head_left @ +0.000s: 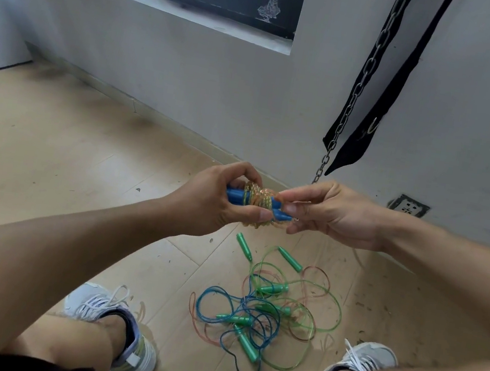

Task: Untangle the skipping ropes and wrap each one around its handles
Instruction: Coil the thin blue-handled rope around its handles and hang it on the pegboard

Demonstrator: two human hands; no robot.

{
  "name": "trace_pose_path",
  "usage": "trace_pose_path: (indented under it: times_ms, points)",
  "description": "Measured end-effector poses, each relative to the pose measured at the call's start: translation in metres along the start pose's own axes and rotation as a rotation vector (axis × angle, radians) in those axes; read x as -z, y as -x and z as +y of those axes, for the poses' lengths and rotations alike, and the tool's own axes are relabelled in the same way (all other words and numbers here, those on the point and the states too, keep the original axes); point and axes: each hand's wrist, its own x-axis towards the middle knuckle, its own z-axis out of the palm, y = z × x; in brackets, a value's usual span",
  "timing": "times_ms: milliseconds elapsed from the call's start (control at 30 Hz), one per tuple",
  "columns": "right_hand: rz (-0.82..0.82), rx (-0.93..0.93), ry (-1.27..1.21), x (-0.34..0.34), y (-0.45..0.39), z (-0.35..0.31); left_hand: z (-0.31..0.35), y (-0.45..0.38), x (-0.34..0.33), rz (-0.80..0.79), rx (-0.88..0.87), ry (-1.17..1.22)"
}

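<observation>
above the wooden floor (53, 141), between the person's knees, the left hand (212, 202) grips a pair of blue handles (235, 196) held side by side, with a yellow rope (259, 198) coiled around their middle. the right hand (328, 213) pinches the end of that rope at the handles' tips. below, on the floor between two grey sneakers (108, 324), lies a tangle of green, blue and pink ropes (263, 309) with green handles (248, 344). a chain (360, 85) hangs on the wall.
</observation>
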Motion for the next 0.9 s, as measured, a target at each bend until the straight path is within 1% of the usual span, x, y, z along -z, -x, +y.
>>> trace_pose_path:
  times_ms: [267,333,367,400,467,500,533,633,700,767,900]
  points:
    - [0.026,0.017,0.036,-0.008,-0.007,0.007,-0.006,-0.003,-0.001,0.012,0.016,-0.01]
    - [0.06,0.092,0.116,-0.009,-0.01,0.006,-0.009,-0.004,-0.001,0.061,0.024,-0.024]
    - [0.104,0.179,0.224,-0.008,-0.011,0.005,-0.01,-0.004,-0.002,0.083,0.035,-0.03]
    - [0.16,0.282,0.399,-0.006,-0.011,0.002,-0.012,-0.004,-0.002,0.097,0.049,-0.028]
    - [0.245,0.453,0.83,-0.001,-0.012,-0.004,-0.015,-0.006,-0.003,0.116,0.075,-0.012]
    - [0.266,0.515,0.98,-0.001,-0.011,-0.007,-0.016,-0.007,-0.003,0.121,0.081,-0.009]
    - [0.274,0.556,1.058,-0.002,-0.009,-0.01,-0.016,-0.008,-0.003,0.12,0.082,-0.012]
    - [0.298,0.648,1.098,-0.009,-0.004,-0.014,-0.013,-0.009,-0.003,0.113,0.067,-0.025]
    - [0.326,0.666,1.111,-0.011,-0.004,-0.014,-0.012,-0.009,-0.003,0.114,0.063,-0.037]
    - [0.353,0.654,1.078,-0.01,-0.002,-0.016,-0.013,-0.009,-0.002,0.11,0.055,-0.047]
    - [0.41,0.534,0.878,-0.007,0.002,-0.019,-0.014,-0.009,-0.002,0.111,0.059,-0.049]
